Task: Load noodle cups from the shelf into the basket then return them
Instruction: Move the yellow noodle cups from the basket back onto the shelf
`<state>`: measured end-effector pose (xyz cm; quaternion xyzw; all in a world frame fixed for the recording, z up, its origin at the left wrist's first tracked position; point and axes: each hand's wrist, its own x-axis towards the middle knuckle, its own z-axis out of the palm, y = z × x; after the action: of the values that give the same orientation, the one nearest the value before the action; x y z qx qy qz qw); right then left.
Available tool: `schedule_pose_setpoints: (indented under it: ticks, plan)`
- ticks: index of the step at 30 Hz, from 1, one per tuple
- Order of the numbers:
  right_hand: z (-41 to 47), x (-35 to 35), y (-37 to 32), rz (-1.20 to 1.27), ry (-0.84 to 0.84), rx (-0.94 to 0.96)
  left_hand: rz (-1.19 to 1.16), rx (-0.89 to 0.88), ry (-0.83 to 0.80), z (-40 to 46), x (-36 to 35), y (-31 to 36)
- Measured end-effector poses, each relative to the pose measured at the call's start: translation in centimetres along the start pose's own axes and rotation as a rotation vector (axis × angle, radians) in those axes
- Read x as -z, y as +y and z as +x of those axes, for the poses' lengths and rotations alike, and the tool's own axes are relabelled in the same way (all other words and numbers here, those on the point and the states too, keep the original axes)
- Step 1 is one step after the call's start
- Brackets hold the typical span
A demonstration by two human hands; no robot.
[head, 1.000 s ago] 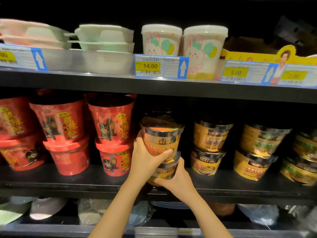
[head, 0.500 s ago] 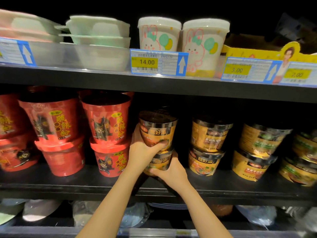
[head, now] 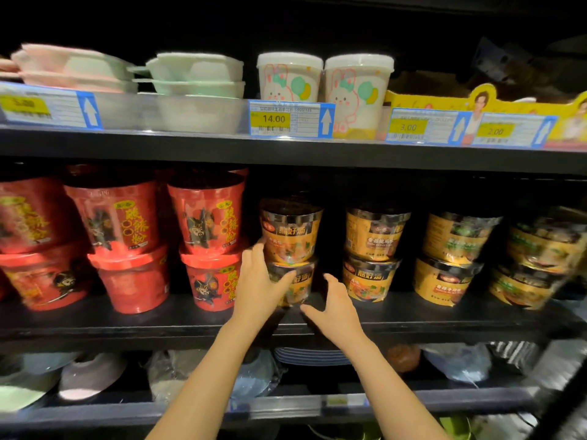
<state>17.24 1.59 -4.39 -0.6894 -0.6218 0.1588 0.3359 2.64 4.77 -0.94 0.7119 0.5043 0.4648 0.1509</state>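
Dim black store shelving (head: 286, 155) carrying blue price tags (head: 290, 118).

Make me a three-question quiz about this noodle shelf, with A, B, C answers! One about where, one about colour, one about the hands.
1. Where is the top orange noodle cup?
A. On another cup
B. In a basket
C. On the top shelf

2. What colour are the cups left of it?
A. Blue
B. Red
C. White

3. What is the right hand doing?
A. Gripping a cup
B. Making a fist
C. Open, holding nothing

Answers: A, stacked on the lower orange cup; B, their walls are red; C, its fingers are spread apart.
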Motion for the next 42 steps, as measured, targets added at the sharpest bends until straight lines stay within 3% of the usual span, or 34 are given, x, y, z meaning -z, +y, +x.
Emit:
schedule_pose_setpoints:
  ticks: [4,9,19,23,26,42]
  plan:
    - [-4.1,1.1,0.7,-0.123,0.11,-0.02,0.132,-0.159,-0.032,-3.8,0.4,0.0]
    - [-12.4,3.1,3.0,-0.231,0.226,-0.144,0.259,-0.271,-0.243,-10.1,-0.9,1.2]
    - [-32.1,5.2,11.8,-0.26,0.24,-0.55,0.246,-0.277,-0.781,-25.9,-5.6,2.8]
    - [-37.9,5.4,15.4,-0.225,0.234,-0.742,0.249,-0.319,-0.935,-30.4,-8.8,3.4]
    - [-40.5,6.0,18.5,-0.208,0.241,-0.862,0.232,-0.253,-1.087,-31.8,-12.2,5.1]
    - [-41.1,19.7,39.2,-0.099,0.217,-1.044,0.172,-0.401,-1.263,-34.5,-38.1,21.7]
